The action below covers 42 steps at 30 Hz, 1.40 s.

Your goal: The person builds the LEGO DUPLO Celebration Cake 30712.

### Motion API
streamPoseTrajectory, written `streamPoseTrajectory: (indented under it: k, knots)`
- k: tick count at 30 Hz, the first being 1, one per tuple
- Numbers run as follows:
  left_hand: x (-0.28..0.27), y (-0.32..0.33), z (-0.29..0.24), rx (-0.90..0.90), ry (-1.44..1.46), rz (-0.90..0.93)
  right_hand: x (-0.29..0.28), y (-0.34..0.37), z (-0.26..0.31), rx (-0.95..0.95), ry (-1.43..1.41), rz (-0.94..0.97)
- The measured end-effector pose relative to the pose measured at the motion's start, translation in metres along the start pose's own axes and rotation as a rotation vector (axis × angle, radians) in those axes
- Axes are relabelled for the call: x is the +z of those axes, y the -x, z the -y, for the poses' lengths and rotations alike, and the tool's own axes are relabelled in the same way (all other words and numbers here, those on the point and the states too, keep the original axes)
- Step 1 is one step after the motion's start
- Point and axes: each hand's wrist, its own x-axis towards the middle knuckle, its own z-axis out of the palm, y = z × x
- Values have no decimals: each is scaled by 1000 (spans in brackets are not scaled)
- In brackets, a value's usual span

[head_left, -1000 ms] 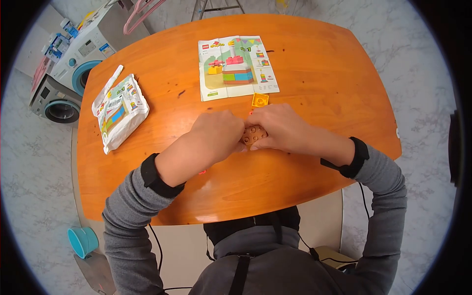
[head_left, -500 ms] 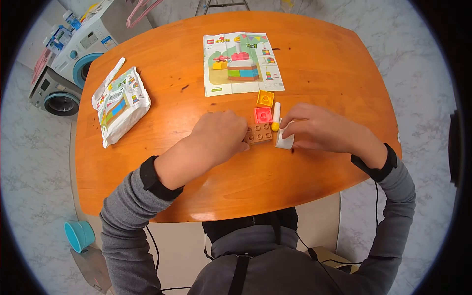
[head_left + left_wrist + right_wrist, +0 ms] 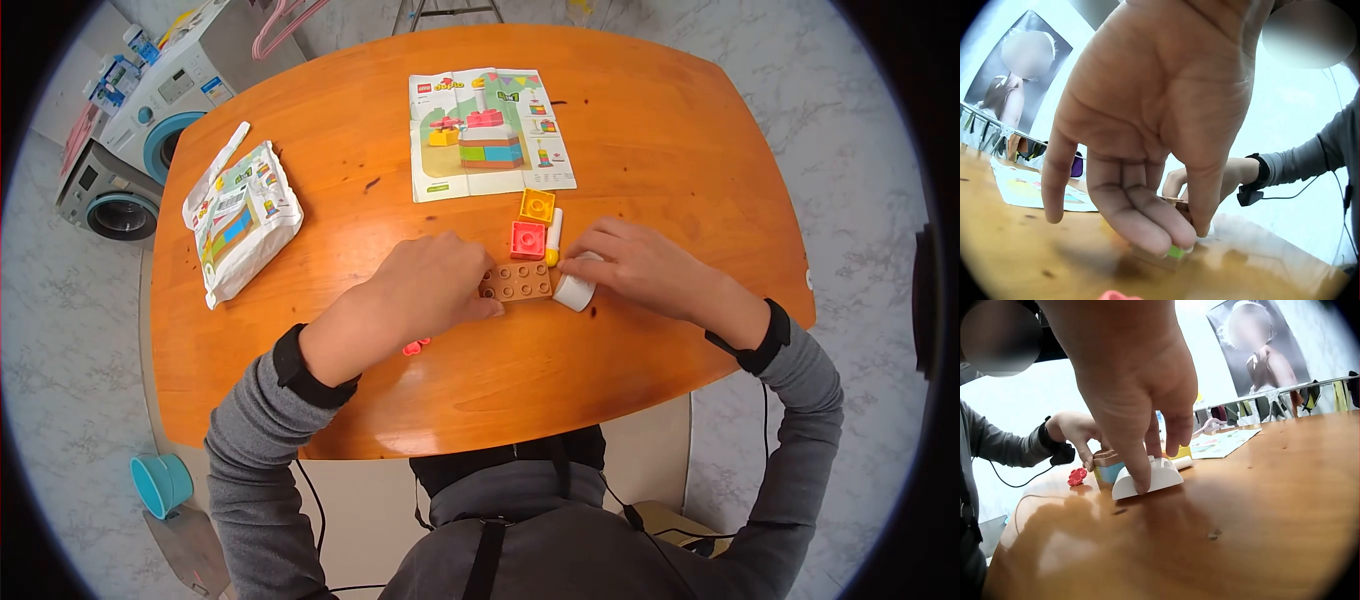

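Note:
A brown studded brick (image 3: 522,282) tops a stack with blue (image 3: 1109,472) and green (image 3: 1175,252) below it. My left hand (image 3: 405,290) grips the stack's left end between thumb and fingers. Against its right end lies a white curved block (image 3: 575,290), also seen in the right wrist view (image 3: 1159,481), pinched by my right hand (image 3: 650,270). Behind the stack are a pink brick (image 3: 528,240), a yellow brick (image 3: 537,206) and a white stick with a yellow end (image 3: 554,238). A red flower-shaped piece (image 3: 1077,477) lies nearer the body, by my left hand.
An instruction sheet (image 3: 490,180) lies at the back of the wooden table (image 3: 680,130). On the left is a white printed package (image 3: 250,230). Washing machines (image 3: 120,210) stand beyond the table's left edge, and a blue bucket (image 3: 161,485) is on the floor.
My right hand has left the brown-topped stack and moved right to the white curved block. More of the brown top shows, and the pink brick and white stick have come into sight.

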Motion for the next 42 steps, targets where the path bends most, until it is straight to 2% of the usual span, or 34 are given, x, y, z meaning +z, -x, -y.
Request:
streamPoseTrajectory:
  k: [3,5,8,11,18,21,23,26,30,32,35,39,42]
  knots:
    - [3,2,1,7,20,0,-15,2,5,96,-24,-47]
    - [9,2,7,46,48,-67,-23,-1,9,239,-202,-125]
    - [8,-3,10,76,149,-3,-32,-13,27,257,-280,-141]
    - [8,-4,9,59,264,-5,-17,-22,36,185,-212,-106]
    - [11,4,12,30,452,-27,-6,-36,42,174,-130,-179]
    - [15,5,15,27,488,-51,-7,-38,42,163,-101,-110]
    - [18,5,18,60,522,-66,-7,-40,45,105,126,-114]
    - [16,4,17,52,508,-42,-9,-43,52,53,236,-181]
    - [16,4,17,50,545,-44,-7,-42,41,56,123,-119]
    - [17,4,18,44,553,-40,-6,-42,39,85,-66,-164]
    - [11,2,17,33,535,23,-3,-44,40,96,-108,-165]
    - [10,1,16,66,517,8,0,-45,43,137,-126,-154]
    - [0,0,9,22,463,79,1,-45,45,145,-122,-175]
